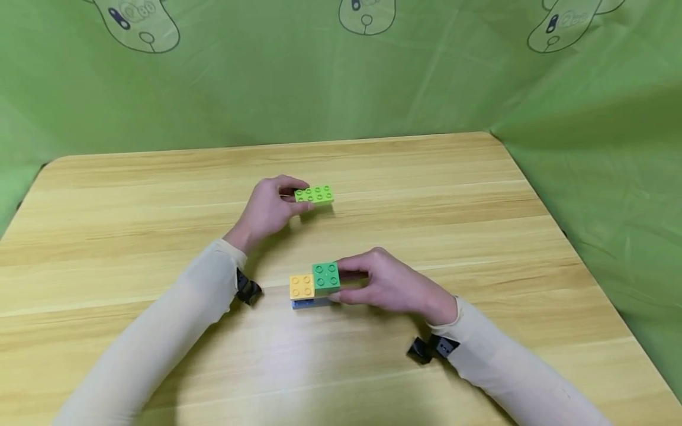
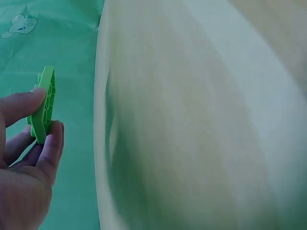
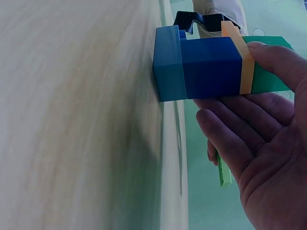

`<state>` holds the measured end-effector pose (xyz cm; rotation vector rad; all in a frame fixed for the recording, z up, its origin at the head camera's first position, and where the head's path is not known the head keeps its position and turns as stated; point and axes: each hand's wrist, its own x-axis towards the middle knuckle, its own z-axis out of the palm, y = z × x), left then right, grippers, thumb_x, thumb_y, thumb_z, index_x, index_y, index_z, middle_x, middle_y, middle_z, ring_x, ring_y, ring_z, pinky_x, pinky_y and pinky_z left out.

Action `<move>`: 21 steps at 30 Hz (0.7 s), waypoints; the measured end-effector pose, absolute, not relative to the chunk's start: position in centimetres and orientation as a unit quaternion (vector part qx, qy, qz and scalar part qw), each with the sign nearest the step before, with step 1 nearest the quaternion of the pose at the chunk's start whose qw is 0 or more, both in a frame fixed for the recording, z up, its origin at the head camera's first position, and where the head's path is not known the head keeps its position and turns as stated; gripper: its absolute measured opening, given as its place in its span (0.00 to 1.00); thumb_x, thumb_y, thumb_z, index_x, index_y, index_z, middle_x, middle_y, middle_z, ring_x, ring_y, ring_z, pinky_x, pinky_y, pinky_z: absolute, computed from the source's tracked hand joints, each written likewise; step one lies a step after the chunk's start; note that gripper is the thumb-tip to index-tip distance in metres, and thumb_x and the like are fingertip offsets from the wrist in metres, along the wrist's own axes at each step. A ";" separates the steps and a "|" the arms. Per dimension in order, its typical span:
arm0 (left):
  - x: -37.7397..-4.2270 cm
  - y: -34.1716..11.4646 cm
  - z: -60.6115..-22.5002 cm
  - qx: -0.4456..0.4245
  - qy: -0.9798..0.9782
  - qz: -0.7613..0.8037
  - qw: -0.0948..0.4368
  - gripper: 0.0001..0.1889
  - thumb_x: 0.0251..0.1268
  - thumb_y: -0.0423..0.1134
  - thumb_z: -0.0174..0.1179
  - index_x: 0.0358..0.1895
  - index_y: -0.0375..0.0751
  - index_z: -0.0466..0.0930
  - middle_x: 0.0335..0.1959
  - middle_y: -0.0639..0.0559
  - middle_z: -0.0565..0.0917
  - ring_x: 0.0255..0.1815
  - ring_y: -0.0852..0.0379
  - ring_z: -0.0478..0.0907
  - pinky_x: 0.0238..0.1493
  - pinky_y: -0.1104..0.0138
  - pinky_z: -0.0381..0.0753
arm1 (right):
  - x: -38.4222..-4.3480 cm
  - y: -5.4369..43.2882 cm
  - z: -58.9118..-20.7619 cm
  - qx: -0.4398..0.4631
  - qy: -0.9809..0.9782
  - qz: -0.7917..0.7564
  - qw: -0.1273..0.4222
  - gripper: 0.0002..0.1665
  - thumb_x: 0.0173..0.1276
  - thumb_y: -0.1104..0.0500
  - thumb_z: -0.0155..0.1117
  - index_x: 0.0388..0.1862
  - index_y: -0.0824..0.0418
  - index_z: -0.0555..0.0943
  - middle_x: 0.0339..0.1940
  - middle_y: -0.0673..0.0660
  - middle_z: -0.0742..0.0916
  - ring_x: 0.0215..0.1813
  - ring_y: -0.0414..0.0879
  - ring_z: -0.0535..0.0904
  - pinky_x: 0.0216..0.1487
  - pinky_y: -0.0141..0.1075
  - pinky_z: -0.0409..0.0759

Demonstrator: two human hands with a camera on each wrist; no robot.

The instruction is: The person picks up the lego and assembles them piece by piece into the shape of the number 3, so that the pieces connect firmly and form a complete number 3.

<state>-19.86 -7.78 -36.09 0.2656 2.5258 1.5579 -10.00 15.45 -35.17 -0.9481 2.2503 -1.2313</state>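
Note:
My left hand pinches a lime-green flat building brick between thumb and fingers, studs up, slightly above the table. In the left wrist view this brick shows edge-on with its hollow underside. My right hand holds a small stack of building bricks by its right side. On top is a green brick, beside the bare studs of a yellow-orange plate. Beneath these the right wrist view shows a dark blue brick and a lighter blue brick lowest. Whether the stack touches the table is unclear.
Both hands are over a light wood table. A green curtain printed with cartoon faces hangs behind the table and along its right side. Black camera mounts are strapped to both wrists, over pale sleeves.

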 end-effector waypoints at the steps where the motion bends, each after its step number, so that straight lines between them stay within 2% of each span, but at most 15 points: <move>1: -19.7 -7.9 -36.1 0.085 0.844 0.524 0.080 0.20 0.59 0.36 0.71 0.55 0.38 0.81 0.49 0.48 0.79 0.46 0.52 0.76 0.43 0.64 0.81 | -10.0 15.5 -35.2 -0.339 0.806 -0.441 0.203 0.19 0.63 0.57 0.73 0.53 0.59 0.85 0.47 0.45 0.87 0.48 0.38 0.83 0.52 0.39 0.82; 7: -19.0 -8.6 -36.5 0.078 0.844 0.526 0.070 0.20 0.59 0.35 0.71 0.55 0.38 0.81 0.47 0.47 0.79 0.44 0.52 0.75 0.41 0.64 0.79 | -10.0 15.6 -35.2 -0.334 0.809 -0.437 0.207 0.20 0.63 0.57 0.73 0.54 0.60 0.84 0.47 0.46 0.87 0.49 0.37 0.83 0.52 0.39 0.81; 12: -18.6 -10.0 -36.5 0.071 0.840 0.532 0.072 0.21 0.60 0.35 0.71 0.56 0.39 0.81 0.50 0.46 0.79 0.47 0.52 0.77 0.45 0.63 0.80 | -10.0 15.2 -35.3 -0.337 0.805 -0.440 0.211 0.19 0.63 0.57 0.73 0.53 0.60 0.84 0.47 0.46 0.87 0.48 0.38 0.83 0.52 0.39 0.82; 21: -18.0 -10.9 -36.8 0.054 0.843 0.529 0.076 0.22 0.59 0.35 0.71 0.57 0.38 0.80 0.48 0.45 0.79 0.47 0.51 0.77 0.41 0.66 0.80 | -10.1 15.4 -35.4 -0.336 0.806 -0.441 0.209 0.20 0.63 0.58 0.73 0.54 0.60 0.84 0.48 0.46 0.87 0.49 0.37 0.83 0.52 0.37 0.81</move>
